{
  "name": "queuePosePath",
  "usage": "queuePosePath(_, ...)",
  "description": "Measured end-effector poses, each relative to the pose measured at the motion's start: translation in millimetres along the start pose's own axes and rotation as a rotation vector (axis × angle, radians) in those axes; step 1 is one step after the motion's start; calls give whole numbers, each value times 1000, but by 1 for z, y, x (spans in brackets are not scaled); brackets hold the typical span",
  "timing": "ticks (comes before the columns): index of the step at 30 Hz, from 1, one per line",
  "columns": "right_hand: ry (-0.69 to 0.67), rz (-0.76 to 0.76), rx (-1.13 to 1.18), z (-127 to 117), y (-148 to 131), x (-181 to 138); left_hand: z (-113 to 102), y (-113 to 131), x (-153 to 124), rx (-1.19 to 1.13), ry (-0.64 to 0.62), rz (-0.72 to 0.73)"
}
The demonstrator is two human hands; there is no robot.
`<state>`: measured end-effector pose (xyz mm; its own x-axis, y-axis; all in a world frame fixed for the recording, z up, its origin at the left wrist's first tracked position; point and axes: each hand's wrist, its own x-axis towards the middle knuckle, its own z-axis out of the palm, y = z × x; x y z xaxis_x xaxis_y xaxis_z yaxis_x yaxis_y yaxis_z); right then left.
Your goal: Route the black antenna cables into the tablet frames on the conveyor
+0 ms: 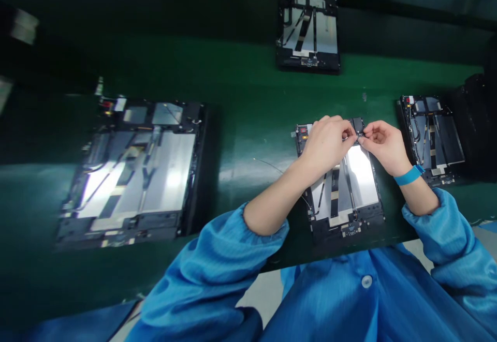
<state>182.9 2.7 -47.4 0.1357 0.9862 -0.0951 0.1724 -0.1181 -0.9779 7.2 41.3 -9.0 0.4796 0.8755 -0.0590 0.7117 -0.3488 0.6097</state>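
An opened tablet [349,187] with bare silver and black insides lies on the green belt [248,124] in front of me. Both my hands rest over its far end. My left hand [328,143] has its fingers curled and pinched on a small dark part at the tablet's top edge. My right hand [382,145], with a blue wrist strap [408,175], pinches the same small part from the right. The part itself is too small to name. Blue sleeves cover both my arms.
A larger-looking opened tablet [132,171] lies to the left, blurred. Another opened tablet [430,135] sits to the right and one more [308,31] farther back. A thin wire [267,165] lies on the belt. A dark object [477,119] stands at the right edge.
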Motion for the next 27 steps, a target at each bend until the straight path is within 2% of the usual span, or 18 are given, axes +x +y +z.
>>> queuePosePath(7,-41,19,63,-3,3,1,-1,0,0,-18,-7,-6)
queuePosePath(14,-72,10,23,-4,3,2,-1,3,-1,-18,-8,-26)
queuePosePath(22,-29,-8,32,0,-1,0,3,-5,0,-32,37,11)
queuePosePath(27,-12,-41,-52,3,-3,-2,3,1,-4,-80,41,3)
